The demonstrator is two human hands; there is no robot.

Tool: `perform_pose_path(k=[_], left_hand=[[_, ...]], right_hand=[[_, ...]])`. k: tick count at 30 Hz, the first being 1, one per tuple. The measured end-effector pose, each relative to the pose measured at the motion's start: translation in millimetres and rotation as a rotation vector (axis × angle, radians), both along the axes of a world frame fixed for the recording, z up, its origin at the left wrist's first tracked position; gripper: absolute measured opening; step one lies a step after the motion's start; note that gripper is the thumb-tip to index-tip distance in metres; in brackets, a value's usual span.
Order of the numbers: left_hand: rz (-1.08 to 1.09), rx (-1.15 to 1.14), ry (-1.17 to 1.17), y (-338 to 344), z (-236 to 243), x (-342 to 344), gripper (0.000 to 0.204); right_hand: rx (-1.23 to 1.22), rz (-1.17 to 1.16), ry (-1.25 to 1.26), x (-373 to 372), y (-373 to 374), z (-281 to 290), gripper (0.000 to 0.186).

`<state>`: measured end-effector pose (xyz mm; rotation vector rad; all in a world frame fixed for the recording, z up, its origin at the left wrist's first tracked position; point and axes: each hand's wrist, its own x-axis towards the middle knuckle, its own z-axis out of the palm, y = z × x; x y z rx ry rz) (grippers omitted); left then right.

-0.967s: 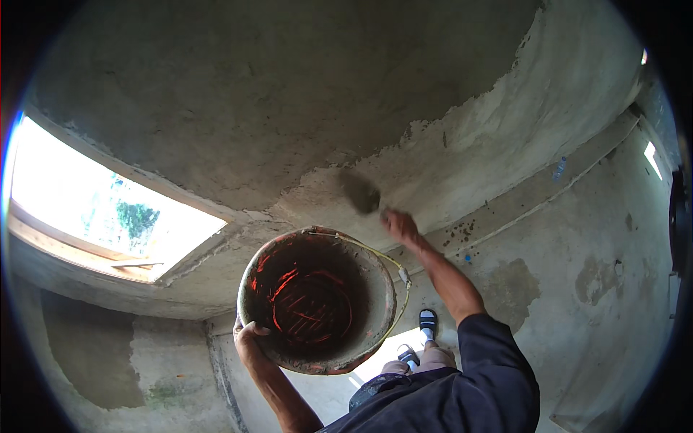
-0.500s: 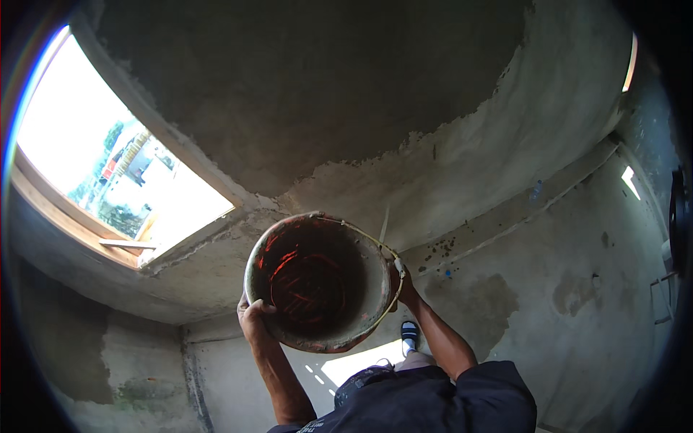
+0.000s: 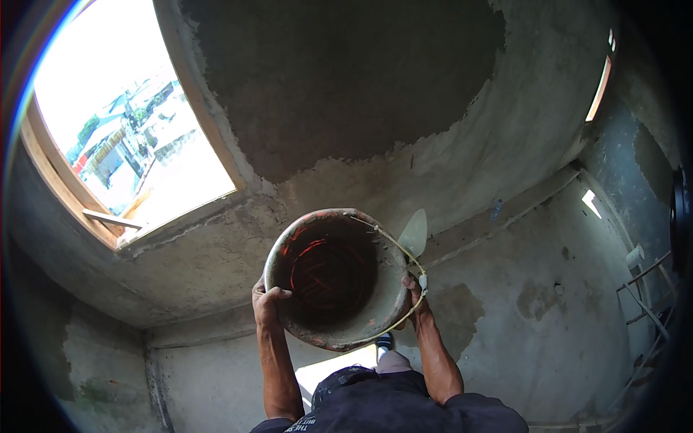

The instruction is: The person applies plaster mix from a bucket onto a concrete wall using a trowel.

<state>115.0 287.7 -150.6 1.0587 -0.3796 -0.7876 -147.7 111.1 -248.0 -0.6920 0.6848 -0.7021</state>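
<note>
A round mortar bucket (image 3: 388, 292) is held up in front of my body, its mouth tilted toward me. Its inside is dark with reddish scrape marks, and dried grey mortar coats the rim. My left hand (image 3: 268, 302) is closed on the left rim, thumb over the edge. On the right side my right hand (image 3: 417, 297) grips the bucket near the pale wire handle (image 3: 399, 244). Just beyond that rim a pale, pointed trowel blade (image 3: 414, 231) sticks up; its handle is hidden, seemingly by the bucket and my right hand.
Ahead stands a wall with a dark, ragged-edged plaster patch (image 3: 346, 79). A bright window opening with a wooden frame (image 3: 72, 191) is at the left. Below lies the concrete floor (image 3: 534, 353), with damp stains. A metal frame (image 3: 650, 303) leans at the far right.
The bucket has shifted slightly right with both hands on it. The trowel blade, edge-on before, now shows its flat side. My view has turned a little, so the window and wall appear shifted.
</note>
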Motion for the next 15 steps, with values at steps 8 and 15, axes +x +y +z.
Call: perform_pose_path(k=[8, 15], left_hand=[[-0.112, -0.074, 0.372, -14.2, -6.7, -18.8, 0.062], [-0.64, -0.513, 0.537, -78.8, -16.4, -13.4, 0.066]], right_hand=[[-0.085, -0.085, -0.07, -32.0, 3.4, 67.0, 0.085], [-0.056, -0.237, -0.083, -98.8, -17.6, 59.7, 0.065]])
